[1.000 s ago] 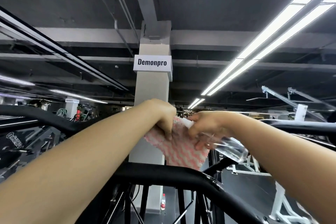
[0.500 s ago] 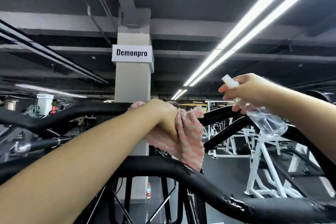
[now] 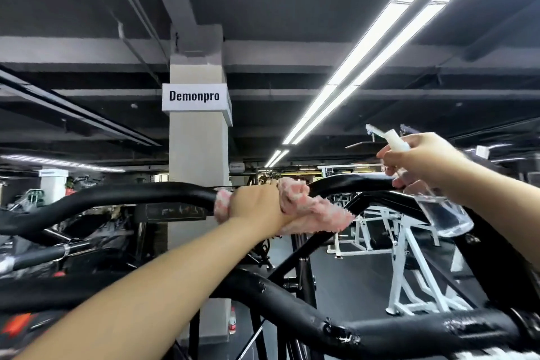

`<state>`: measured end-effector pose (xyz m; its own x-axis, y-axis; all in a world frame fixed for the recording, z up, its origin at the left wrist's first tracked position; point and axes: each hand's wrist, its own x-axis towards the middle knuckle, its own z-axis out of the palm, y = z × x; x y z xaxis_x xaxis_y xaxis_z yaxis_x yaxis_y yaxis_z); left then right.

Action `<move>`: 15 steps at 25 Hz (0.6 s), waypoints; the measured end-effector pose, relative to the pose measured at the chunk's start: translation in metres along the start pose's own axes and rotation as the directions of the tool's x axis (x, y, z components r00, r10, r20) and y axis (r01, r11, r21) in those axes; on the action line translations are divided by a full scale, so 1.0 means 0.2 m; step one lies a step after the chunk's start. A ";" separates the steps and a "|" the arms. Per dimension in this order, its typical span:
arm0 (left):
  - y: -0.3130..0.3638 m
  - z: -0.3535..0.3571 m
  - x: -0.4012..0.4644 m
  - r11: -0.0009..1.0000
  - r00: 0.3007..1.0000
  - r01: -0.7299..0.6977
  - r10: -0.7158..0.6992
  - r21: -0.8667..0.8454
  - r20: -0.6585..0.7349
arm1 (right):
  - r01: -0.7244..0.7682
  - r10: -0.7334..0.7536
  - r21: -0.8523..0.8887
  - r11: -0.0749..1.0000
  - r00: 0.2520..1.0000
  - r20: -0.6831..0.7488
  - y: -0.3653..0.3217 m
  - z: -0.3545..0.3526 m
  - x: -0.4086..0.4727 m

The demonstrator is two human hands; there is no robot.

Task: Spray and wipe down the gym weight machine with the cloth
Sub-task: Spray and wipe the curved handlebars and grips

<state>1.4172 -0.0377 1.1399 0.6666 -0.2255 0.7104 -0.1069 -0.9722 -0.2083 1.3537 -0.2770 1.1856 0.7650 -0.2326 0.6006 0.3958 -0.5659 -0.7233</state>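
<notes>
Where the left hand (image 3: 257,204) grips cloth (image 3: 309,210), clear liquid in right-hand (image 3: 420,161) bottle (image 3: 444,213)

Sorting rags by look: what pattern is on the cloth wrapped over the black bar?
Pink and white zigzag stripes on the fluffy cloth, head view.

Left hand (image 3: 257,204) and cloth (image 3: 309,210) on upper bar (image 3: 131,194); spray bottle (image 3: 438,207) in right hand (image 3: 420,158), to the right; pillar (image 3: 198,149) behind.

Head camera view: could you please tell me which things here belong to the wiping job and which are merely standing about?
Job: pink cloth gripped by left hand on the black bar; spray bottle held in right hand.
Standing about: Demonpro sign; white frame; small bottle on the floor.
</notes>
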 end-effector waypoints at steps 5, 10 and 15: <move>0.18 -0.06 0.13 0.960 0.999 -0.031 0.035 -0.278 0.012 | -0.009 0.010 0.042 0.999 1.000 -0.025 0.05 -0.05 0.03; 0.41 -0.13 0.23 0.969 0.995 -0.033 0.010 -0.247 -0.096 | -0.047 0.049 0.084 0.995 0.998 -0.028 0.10 -0.15 0.05; 0.70 -0.15 0.30 0.991 0.974 -0.105 0.084 -0.089 -0.210 | -0.093 0.074 0.300 0.950 0.995 0.072 0.09 -0.21 0.03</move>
<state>1.4193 -0.1883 1.1736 0.4854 -0.3148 0.8157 -0.2413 -0.9449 -0.2211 1.3448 -0.3229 1.1907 0.8269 -0.2164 0.5190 0.4572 -0.2788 -0.8446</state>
